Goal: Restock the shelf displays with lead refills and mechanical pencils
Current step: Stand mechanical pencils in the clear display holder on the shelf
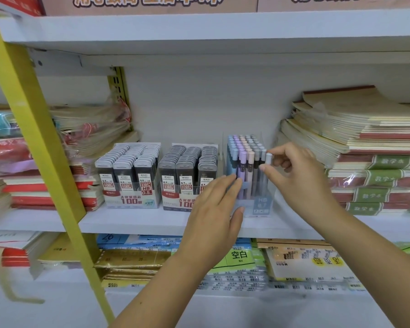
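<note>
**Item:** mechanical pencil (268,159), pale grey-blue, upright with the cap uppermost. Its lower barrel is inside the front right corner of the pencil display box (262,205).

**Right hand** (294,169): thumb and forefinger pinch the cap. The pencil lies at 9 o'clock from the palm with its long axis vertical, so seating it looks like a straight push toward 6 o'clock.

**Left hand** (213,209): fingers straight, tips resting against the box's front left face, grasping nothing; likely steadying.

**Box contents:** rows of upright pencils in blue, lilac, peach and grey; appears nearly full.

**Same white shelf** (140,224), at 9 o'clock of the box: 0.7 lead refill tray (187,176), then 0.5 lead refill tray (128,174), both packed with cases. Notebook stacks (369,150) stand at 3 o'clock.
</note>
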Available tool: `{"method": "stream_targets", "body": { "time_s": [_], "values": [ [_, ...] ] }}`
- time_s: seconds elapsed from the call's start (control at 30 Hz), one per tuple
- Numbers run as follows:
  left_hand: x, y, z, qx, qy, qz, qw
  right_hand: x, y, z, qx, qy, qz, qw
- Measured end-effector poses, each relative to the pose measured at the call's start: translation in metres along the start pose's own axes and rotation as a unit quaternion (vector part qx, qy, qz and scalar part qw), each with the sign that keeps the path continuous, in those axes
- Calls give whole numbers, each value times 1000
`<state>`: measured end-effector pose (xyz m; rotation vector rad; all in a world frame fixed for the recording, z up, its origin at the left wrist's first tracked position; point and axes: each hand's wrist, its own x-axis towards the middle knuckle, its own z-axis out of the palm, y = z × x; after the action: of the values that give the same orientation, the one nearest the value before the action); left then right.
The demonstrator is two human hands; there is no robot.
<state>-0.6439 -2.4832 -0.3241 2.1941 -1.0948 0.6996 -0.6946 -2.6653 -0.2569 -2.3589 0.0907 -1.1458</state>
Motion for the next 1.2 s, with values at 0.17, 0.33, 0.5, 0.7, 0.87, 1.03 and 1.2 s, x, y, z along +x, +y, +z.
{"method": "stream_targets", "body": {
  "time_s": [0.17, 0.33, 0.5, 0.7, 0.87, 1.03, 1.2],
  "values": [
    [0, -20, -24, 107, 121, 2, 987, -30, -6, 15, -42, -99, -43, 993],
    [11, -47, -42, 201, 37, -37, 978, -34, 0, 30, -105, -111, -83, 985],
    [18, -43, -34, 214, 60, -44, 974, -33, 0, 38, -97, -90, -81, 988],
    [21, -42, -33, 209, 79, -35, 974, -17, -9, 28, -170, -84, -62, 980],
    [38, -50, -49, 190, 31, -14, 981, 25, -27, 22, -222, -159, -88, 958],
    [40, -55, -65, 134, 7, -5, 991, 27, -41, 22, -240, -156, -77, 955],
    [22, -107, -118, 186, 68, -95, 976, 20, -95, 57, -203, -193, -171, 945]
  ]
}}
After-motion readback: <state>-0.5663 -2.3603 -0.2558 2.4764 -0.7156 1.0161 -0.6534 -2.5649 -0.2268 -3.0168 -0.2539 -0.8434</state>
